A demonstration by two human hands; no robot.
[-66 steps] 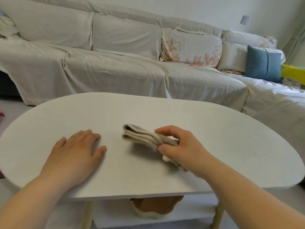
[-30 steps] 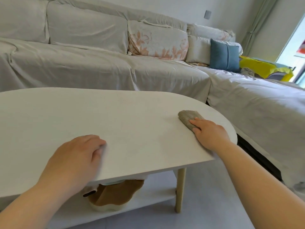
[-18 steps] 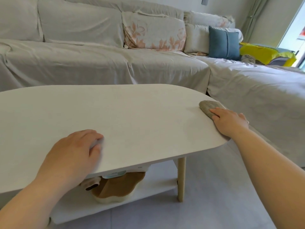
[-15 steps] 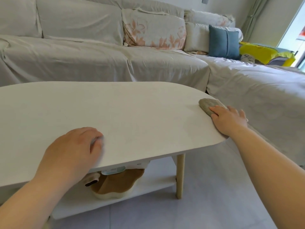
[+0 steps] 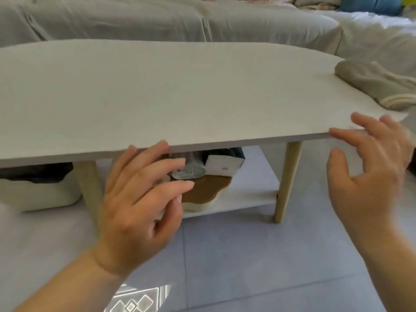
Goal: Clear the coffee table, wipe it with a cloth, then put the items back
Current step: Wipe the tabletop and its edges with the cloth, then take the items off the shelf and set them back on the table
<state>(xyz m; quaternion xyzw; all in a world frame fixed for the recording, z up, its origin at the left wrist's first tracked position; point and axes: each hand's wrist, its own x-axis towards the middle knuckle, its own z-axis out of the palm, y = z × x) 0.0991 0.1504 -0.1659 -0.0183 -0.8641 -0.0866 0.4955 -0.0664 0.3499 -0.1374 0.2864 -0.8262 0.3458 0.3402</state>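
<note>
Lying folded, grey-beige cloth on bare white coffee table; both hands spread, empty.

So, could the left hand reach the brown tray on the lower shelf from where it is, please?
Probably yes: the left hand hangs open in front of the brown tray, below the tabletop, nothing between.

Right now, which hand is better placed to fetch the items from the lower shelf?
Left. The open left hand is directly in front of the brown wavy-edged tray; the open right hand is out by the table's right end.
</note>
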